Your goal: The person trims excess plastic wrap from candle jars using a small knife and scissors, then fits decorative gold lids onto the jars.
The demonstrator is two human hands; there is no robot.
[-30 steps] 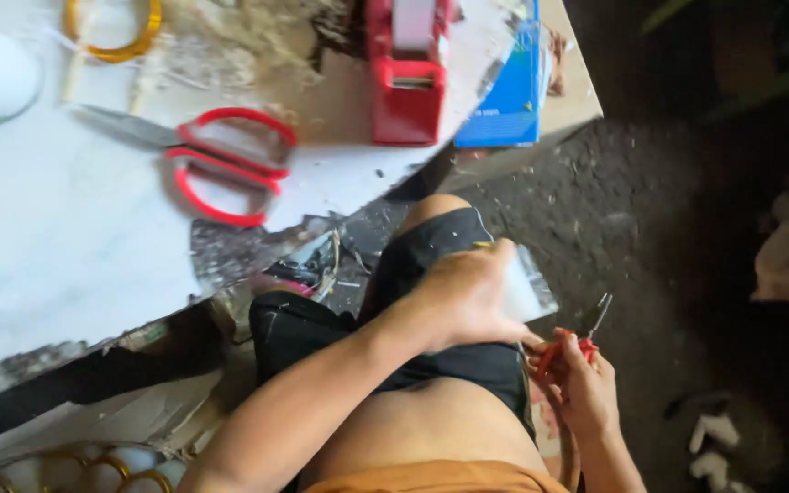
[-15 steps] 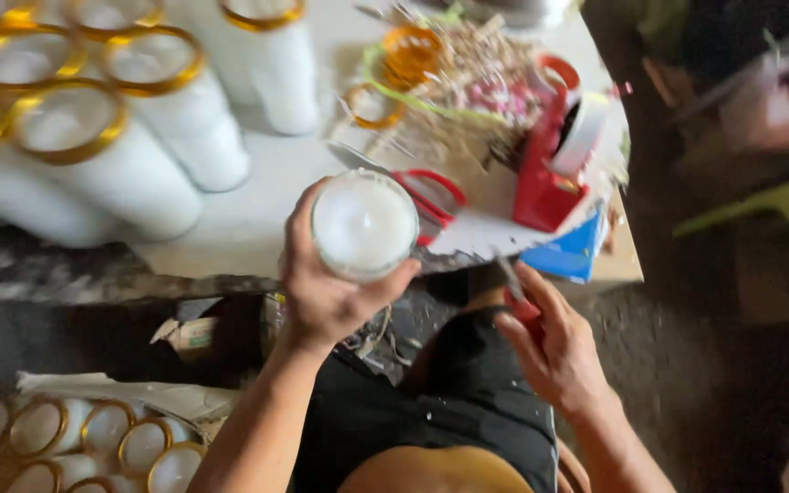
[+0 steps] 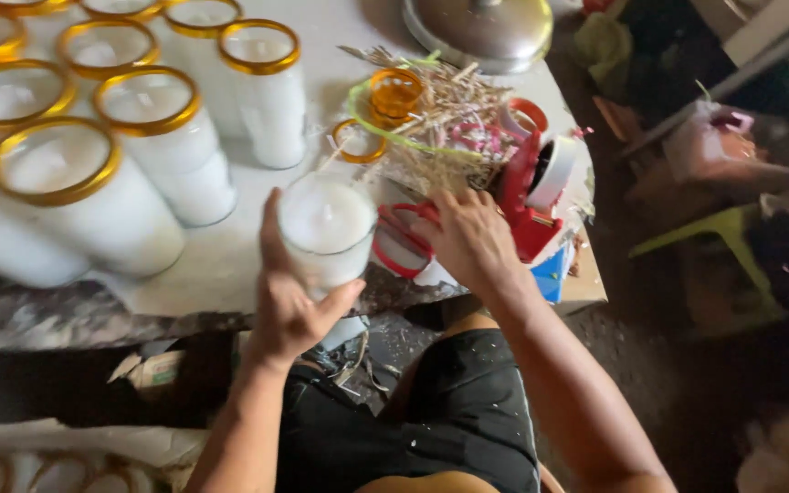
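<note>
My left hand [image 3: 289,306] grips a white candle in a clear glass [image 3: 326,233], held upright at the table's front edge. My right hand [image 3: 469,236] rests palm down on the table beside it, over the red-handled scissors [image 3: 397,246]; I cannot tell if it grips them. A red tape dispenser [image 3: 531,196] with a white roll stands just right of that hand. Behind it lies a pile of pale wick sticks [image 3: 445,119] with an orange ring [image 3: 393,94].
Several white glass candles with gold rims [image 3: 162,151] fill the left of the white table [image 3: 221,256]. A metal lid [image 3: 481,27] sits at the back. More gold-rimmed jars [image 3: 57,475] lie below on the floor. A green chair [image 3: 723,246] stands at right.
My left hand has brought the candle forward over the table edge. My right hand has risen from my lap onto the table at the scissors. The view has tilted up.
</note>
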